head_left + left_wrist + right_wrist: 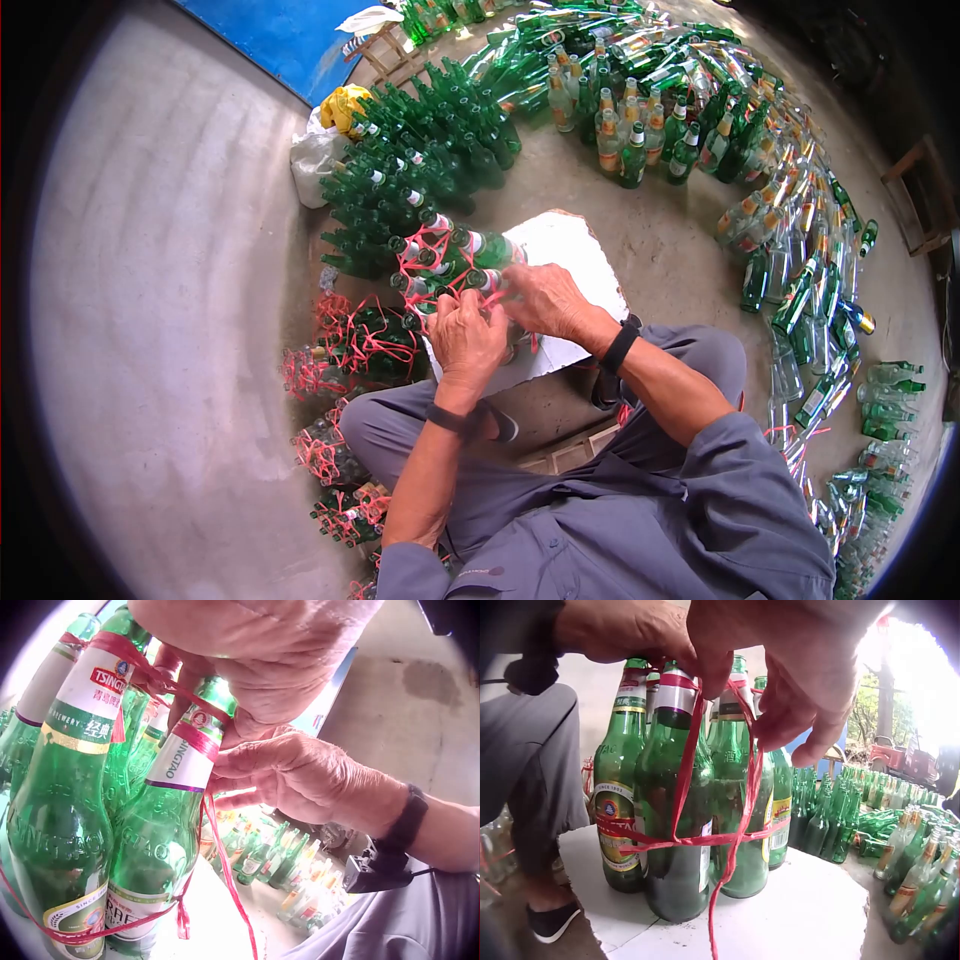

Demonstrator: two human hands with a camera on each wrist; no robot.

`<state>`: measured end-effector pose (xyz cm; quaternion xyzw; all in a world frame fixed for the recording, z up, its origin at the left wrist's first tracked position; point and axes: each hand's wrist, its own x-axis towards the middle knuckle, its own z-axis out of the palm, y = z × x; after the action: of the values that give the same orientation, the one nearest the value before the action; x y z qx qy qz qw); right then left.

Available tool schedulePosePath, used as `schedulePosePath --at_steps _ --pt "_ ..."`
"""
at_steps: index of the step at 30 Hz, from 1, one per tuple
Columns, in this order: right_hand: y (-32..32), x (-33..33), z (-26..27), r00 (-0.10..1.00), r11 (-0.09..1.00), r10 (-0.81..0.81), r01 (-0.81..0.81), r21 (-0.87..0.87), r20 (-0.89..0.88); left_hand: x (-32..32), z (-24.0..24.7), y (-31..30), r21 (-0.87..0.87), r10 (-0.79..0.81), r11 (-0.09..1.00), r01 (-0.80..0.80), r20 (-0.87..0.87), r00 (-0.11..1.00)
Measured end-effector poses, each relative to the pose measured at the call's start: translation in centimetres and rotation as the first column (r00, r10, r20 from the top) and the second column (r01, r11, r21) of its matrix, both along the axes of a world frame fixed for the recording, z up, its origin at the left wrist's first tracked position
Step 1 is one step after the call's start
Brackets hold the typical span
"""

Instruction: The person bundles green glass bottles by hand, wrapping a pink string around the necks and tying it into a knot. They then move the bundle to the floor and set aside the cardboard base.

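A bundle of green beer bottles (450,265) stands on a white block (575,250) in front of a seated person. Red string (686,769) wraps the bottles' bodies and runs up to their necks. My left hand (467,335) and right hand (540,298) meet over the bottle necks, and both pinch the string there. In the left wrist view the right hand (300,776), with a black watch, pinches string beside a bottle neck (184,754). The right wrist view has the right hand (802,675) and left hand (622,630) above the bundle (675,825). The fingertips are partly hidden.
Stacked green bottles (430,140) lie beyond the block, standing labelled bottles (630,130) farther back, and a long heap of bottles (810,290) on the right. Tied bundles (350,345) sit at my left knee. A white bag (312,165) and blue tarp (280,35) lie at the back left.
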<state>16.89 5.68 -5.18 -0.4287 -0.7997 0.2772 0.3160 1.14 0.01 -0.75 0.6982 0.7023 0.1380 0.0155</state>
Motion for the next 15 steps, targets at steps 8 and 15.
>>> schedulePosePath --at_steps 8,15 --pt "1.1 0.8 0.0 0.939 0.878 0.085 -0.228 -0.421 -0.332 -0.1 0.0 0.1 -0.012 0.004 1.0 -0.004 -0.017 1.0" --pt "1.7 2.2 3.6 0.912 0.763 0.145 -0.35 -0.543 -0.385 0.1 0.6 -0.1 -0.008 0.002 1.0 -0.002 0.009 1.0"
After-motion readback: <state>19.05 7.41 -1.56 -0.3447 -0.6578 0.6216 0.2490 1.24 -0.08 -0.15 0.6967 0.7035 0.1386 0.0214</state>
